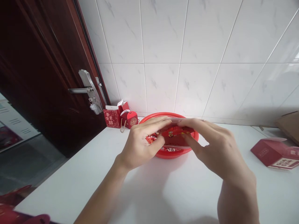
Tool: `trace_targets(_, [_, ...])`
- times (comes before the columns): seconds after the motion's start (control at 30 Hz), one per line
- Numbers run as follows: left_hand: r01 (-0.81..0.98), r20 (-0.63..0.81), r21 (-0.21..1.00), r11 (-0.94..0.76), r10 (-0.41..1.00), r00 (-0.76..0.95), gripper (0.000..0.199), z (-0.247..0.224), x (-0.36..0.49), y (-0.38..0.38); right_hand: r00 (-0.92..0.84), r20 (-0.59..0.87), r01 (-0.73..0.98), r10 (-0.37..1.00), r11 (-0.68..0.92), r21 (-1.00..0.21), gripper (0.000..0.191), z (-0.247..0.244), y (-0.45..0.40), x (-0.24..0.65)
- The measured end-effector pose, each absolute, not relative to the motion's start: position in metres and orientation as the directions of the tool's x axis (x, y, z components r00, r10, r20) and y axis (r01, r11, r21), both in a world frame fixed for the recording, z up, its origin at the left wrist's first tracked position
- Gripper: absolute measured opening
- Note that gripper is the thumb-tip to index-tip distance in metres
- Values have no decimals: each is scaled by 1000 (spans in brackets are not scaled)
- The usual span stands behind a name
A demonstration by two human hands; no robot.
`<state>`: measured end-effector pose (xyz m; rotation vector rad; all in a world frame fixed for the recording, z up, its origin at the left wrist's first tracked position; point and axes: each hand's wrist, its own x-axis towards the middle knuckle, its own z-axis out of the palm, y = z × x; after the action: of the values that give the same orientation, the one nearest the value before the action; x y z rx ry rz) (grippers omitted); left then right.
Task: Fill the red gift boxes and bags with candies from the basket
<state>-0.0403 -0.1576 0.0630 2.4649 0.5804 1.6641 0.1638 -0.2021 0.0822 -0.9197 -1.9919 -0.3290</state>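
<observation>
Both my hands are raised in front of me, over a round red plastic basket (168, 155). Between them is a red paper box (174, 141) with pale edges. My left hand (142, 140) is closed on its left side, fingers along the top and thumb below. On the right side my right hand (213, 140) grips it the same way. Shiny red wrapped candies (171, 132) show in the gap between the hands. More red and white wrapped pieces (170, 149) lie in the basket below. My fingers hide much of the box.
Small red gift bags and boxes (113, 118) stand at the table's back left, by the tiled wall (163, 87). Another red box (277, 154) lies at the right, near a brown cardboard piece (289, 123). A dark wooden door (46, 71) is at left. Red items (18, 214) sit bottom left.
</observation>
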Motion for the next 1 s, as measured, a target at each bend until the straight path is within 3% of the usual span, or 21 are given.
trace_targets(0.33, [310, 816, 299, -903, 410, 407, 50, 69, -51, -168, -421, 733, 730, 534, 679, -76, 32, 83, -211, 164])
trace_targets(0.6, [286, 781, 334, -898, 433, 449, 55, 72, -48, -168, -326, 610, 822, 722, 536, -195, 29, 74, -201, 139])
trace_targets(0.77, [331, 797, 309, -892, 433, 422, 53, 71, -49, -165, -260, 629, 812, 733, 519, -268, 28, 70, -194, 128])
trace_targets(1.0, [417, 850, 237, -878, 395, 349, 50, 71, -51, -191, -249, 735, 783, 631, 577, -230, 26, 70, -218, 124])
